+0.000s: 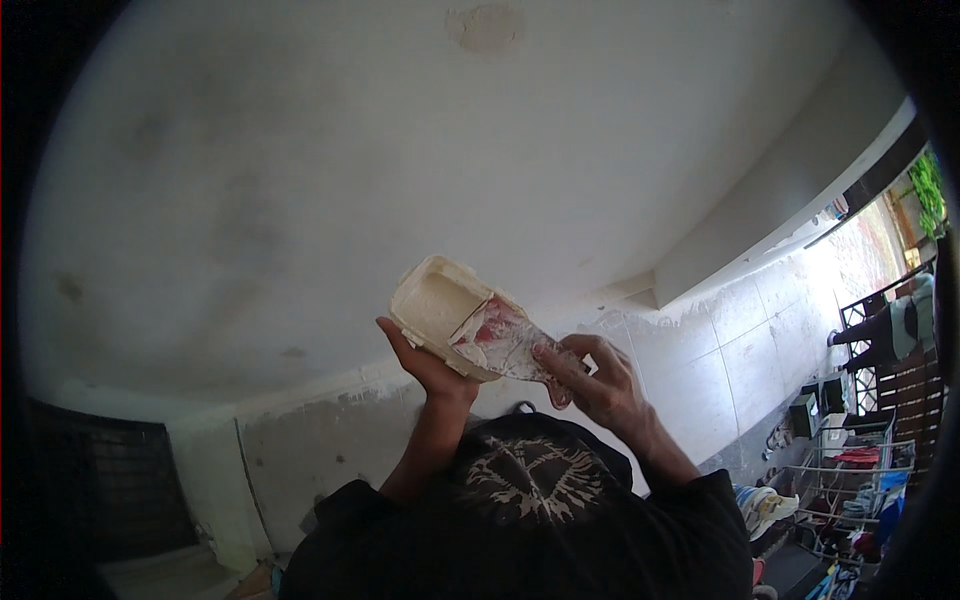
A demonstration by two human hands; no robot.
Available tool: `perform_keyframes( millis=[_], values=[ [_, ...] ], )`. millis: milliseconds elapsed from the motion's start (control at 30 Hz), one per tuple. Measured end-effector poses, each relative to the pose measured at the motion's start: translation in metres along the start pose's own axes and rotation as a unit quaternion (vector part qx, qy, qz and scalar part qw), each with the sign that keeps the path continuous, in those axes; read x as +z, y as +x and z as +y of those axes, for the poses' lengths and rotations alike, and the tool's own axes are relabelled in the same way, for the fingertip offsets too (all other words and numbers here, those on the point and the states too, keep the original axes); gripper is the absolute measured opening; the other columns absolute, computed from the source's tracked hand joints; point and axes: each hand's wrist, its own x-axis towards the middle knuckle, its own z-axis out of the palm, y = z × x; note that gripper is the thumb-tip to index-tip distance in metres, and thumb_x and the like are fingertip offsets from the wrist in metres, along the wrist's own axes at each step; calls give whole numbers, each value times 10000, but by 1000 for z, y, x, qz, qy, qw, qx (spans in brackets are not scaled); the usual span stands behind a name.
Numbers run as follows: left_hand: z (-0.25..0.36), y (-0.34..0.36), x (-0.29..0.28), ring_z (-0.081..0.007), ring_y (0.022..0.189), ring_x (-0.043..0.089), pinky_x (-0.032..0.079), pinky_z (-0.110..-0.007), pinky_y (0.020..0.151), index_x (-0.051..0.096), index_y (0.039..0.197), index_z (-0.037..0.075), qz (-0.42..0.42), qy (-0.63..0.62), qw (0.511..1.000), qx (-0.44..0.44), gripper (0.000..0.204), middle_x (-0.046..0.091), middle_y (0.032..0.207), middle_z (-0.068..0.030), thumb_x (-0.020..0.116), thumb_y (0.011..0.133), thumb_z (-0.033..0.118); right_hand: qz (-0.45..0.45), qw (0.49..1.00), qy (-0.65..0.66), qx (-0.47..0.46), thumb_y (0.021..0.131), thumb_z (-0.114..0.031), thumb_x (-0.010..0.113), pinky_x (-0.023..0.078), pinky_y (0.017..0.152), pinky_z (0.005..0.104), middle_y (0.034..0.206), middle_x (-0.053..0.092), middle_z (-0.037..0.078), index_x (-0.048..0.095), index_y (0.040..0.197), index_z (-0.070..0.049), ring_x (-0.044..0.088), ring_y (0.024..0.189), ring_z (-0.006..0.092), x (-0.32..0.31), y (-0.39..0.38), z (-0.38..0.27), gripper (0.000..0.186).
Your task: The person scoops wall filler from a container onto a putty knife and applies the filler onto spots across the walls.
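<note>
A cream rectangular plastic tub (432,292) rests tilted in my left hand (436,372), its mouth turned up. My left fingers wrap beneath it, with the thumb raised along its side. Pale paste coats the inside and the rim. My right hand (598,380) grips the narrow end of a putty knife (512,338), whose broad blade is smeared with whitish paste over a reddish patch. That blade lies across the near right part of the tub's mouth, seemingly touching the rim. Part of the handle is hidden by my right fingers.
A pale wall (380,150) with brownish patches and dark smudges rises ahead, with a ledge (760,190) at right. Tiled floor (700,375) carries whitish smears. A drying rack (850,470) with clothes stands far right, near a dark gate (910,400). A dark door or window (110,480) is left.
</note>
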Motion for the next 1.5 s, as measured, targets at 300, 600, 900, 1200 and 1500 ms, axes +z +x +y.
perform_keyframes(
  millis=[300,600,900,1200,1500],
  values=[
    [2,5,-5,-273,1164,503,421,-413,976,355,1373,60,51,9,998,34,785,470,1308,-126,265,904,684,-140,982,-72,-107,730,-159,732,538,706,331,947,515,60,577,1203,-116,592,836,189,-26,21,22,500],
    [5,13,-15,-278,1169,513,447,-427,959,380,1358,53,49,-44,998,15,768,482,1300,-143,249,915,666,-276,952,-40,-130,731,-145,734,563,682,299,925,534,69,593,1154,-110,609,817,183,-51,64,23,447],
    [3,19,-38,-268,1131,542,469,-418,930,399,1333,38,5,-79,997,-17,790,511,1258,-144,245,905,684,-375,916,-51,-130,760,-75,701,573,614,276,863,552,70,616,1097,-96,615,771,168,-59,114,9,348],
    [-4,21,-52,-254,1112,553,477,-404,913,384,1336,22,-53,-167,984,-20,827,520,1231,-147,252,890,706,-402,902,-34,-155,780,-50,686,569,569,268,854,579,78,646,1035,-65,635,745,159,-62,148,12,259],
    [0,21,-43,-253,1129,537,465,-401,925,375,1342,5,5,-139,990,21,838,513,1238,-145,254,893,702,-329,938,83,-68,812,-10,649,548,552,293,824,645,122,649,1023,-11,657,706,166,-45,157,37,211]
  ],
)
